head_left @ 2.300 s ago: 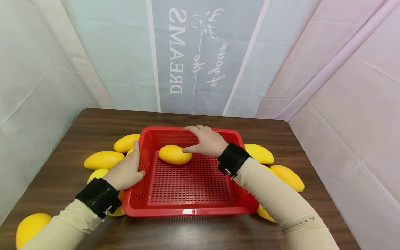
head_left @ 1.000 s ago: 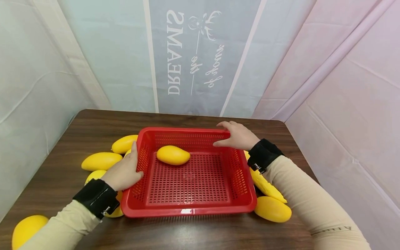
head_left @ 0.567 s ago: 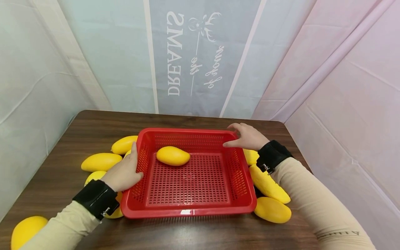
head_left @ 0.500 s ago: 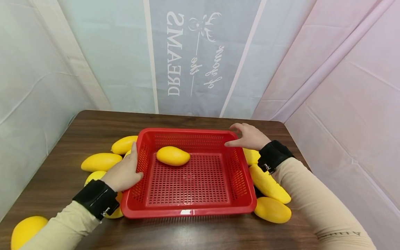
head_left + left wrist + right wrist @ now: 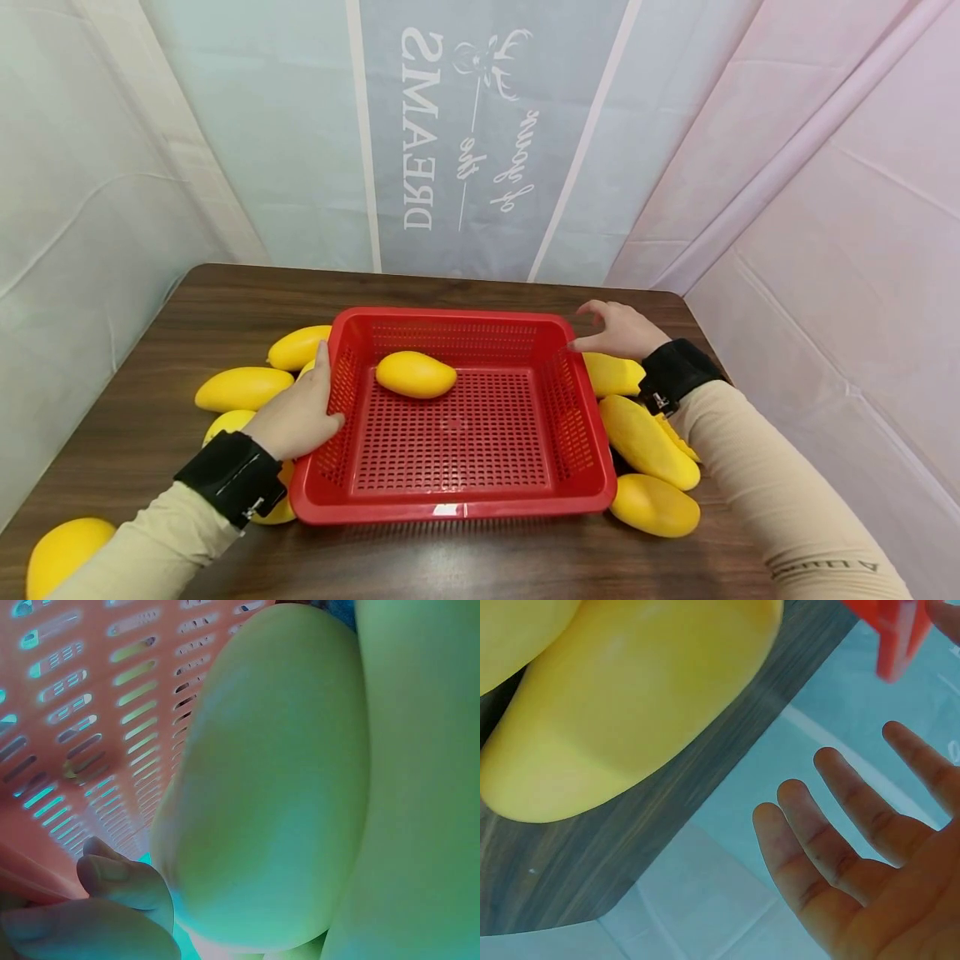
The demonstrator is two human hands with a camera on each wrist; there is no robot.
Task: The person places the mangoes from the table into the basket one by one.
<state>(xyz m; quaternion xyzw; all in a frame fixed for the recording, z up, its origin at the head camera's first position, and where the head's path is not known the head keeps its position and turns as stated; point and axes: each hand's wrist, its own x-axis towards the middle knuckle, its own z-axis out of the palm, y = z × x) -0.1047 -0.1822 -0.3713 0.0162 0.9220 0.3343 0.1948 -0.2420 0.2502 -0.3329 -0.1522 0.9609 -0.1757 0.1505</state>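
Note:
In the head view a red perforated plastic basket [image 5: 450, 507] stands mid-table with one yellow mango [image 5: 416, 374] inside, near its back left. My left hand [image 5: 296, 417] holds the basket's left rim, thumb over the inside and fingers along the outer wall. The left wrist view shows a mango [image 5: 270, 780] between that hand and the slotted wall. My right hand [image 5: 622, 331] is beside the basket's back right corner, above a mango [image 5: 611, 374]; its spread fingers [image 5: 847, 859] hold nothing. Two more mangoes [image 5: 648, 442] [image 5: 655, 505] lie along the right wall, with another partly hidden behind them.
Several mangoes [image 5: 243, 389] lie left of the basket, some partly behind the left hand. One mango [image 5: 71, 554] sits at the front left by the sleeve. The dark wooden table [image 5: 450, 558] is bordered by a printed cloth [image 5: 480, 133] behind and pale cloth walls at the sides.
My right hand has moved from over the mango in the basket, rightward past the right rim, to above the right-hand mangoes. My left hand and the basket stay nearly in place.

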